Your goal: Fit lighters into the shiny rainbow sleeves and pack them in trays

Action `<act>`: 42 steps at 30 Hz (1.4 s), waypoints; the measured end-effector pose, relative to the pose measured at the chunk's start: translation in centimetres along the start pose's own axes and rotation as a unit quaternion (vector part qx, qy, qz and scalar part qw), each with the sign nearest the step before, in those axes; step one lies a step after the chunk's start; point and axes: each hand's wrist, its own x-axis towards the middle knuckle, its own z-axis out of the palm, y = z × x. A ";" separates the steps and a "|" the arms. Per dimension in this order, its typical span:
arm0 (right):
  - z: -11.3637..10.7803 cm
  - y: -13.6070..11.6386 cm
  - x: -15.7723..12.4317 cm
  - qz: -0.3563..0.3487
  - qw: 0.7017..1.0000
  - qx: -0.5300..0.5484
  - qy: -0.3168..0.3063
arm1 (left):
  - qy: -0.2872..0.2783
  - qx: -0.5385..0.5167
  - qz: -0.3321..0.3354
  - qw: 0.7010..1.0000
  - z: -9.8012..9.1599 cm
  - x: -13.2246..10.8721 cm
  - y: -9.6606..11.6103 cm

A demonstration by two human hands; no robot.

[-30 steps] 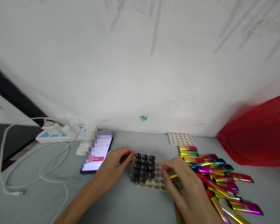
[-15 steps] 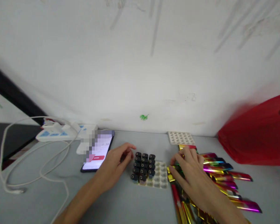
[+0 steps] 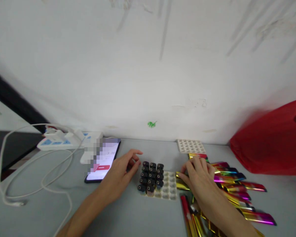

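In the head view, a pale tray (image 3: 165, 195) with rows of wells holds several small black-capped pieces (image 3: 151, 175) standing upright on its left side. My left hand (image 3: 124, 169) hovers just left of them, its index finger stretched out and thumb apart, holding nothing visible. Right of the tray, my right hand (image 3: 198, 174) has its thumb and fingers closed on a shiny gold metallic sleeve (image 3: 182, 185). Part of that sleeve is hidden under the hand. Around and beneath my right hand lies a pile of glossy red, gold and purple sleeves (image 3: 259, 217).
A second pale tray (image 3: 191, 145) lies by the wall. On the left are a lit phone (image 3: 102, 168), a white power strip (image 3: 56, 143) and a looping white cable (image 3: 70, 197). A red bag (image 3: 271, 148) stands at the right.
The fingers of my right hand have drawn closer together, and the gold sleeve under them has turned and shows more of its length. My left hand stays nearly still.
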 end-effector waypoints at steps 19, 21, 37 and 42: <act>-6.0 -3.2 0.9 0.197 0.891 0.406 -0.057 | -0.003 0.009 0.008 1.000 -0.1 0.0 0.0; -5.6 -3.3 0.7 0.205 0.880 0.426 -0.050 | -0.005 0.010 0.008 1.000 -0.1 0.0 0.0; -5.3 -4.0 0.4 0.288 0.640 0.693 -0.163 | -0.026 0.018 -0.001 1.000 -0.1 -0.1 0.0; -5.6 -4.6 0.4 0.279 0.581 0.739 -0.196 | -0.035 0.016 -0.004 0.999 -0.1 -0.1 0.0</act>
